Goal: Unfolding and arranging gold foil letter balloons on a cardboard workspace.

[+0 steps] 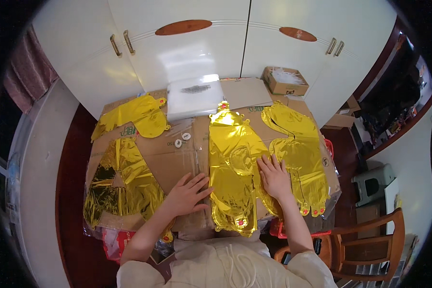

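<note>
A flat, uninflated gold foil balloon (229,192) lies folded lengthwise on the cardboard-covered table before me. My left hand (187,194) lies open just left of it, fingers spread, their tips near its left edge. Flat on the balloon's right side rests my right hand (275,177), with its fingers stretched out. To the right lies another gold foil balloon (302,153), with small red marks on its lower tabs. An A-shaped gold foil balloon (137,173) is spread out at the left, and one more foil balloon (134,115) lies beyond it.
At the back are a stack of clear plastic bags (194,98) and a small cardboard box (285,81) of white strips. Two white round pieces (182,140) sit on the cardboard (175,161). White cabinets (177,53) stand behind; a wooden chair (369,249) is at the right.
</note>
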`<action>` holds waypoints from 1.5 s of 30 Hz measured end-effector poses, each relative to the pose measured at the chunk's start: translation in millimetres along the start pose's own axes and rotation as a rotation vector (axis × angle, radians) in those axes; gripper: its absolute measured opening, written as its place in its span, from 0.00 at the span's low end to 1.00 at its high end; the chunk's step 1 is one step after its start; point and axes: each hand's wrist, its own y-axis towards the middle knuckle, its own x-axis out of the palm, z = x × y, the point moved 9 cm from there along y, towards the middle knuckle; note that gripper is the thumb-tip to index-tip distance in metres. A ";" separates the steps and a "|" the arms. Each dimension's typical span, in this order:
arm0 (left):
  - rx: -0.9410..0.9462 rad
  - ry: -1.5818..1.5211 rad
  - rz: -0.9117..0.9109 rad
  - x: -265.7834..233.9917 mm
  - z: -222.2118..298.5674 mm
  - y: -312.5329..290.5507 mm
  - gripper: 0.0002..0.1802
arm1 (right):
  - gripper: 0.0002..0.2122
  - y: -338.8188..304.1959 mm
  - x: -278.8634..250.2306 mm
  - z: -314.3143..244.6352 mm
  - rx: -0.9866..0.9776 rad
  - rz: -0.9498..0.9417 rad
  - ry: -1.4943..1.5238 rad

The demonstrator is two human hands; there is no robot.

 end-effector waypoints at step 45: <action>-0.071 0.004 0.042 8.1 11.8 -1.3 0.44 | 0.26 122.1 63.8 -137.9 -0.588 -0.226 0.144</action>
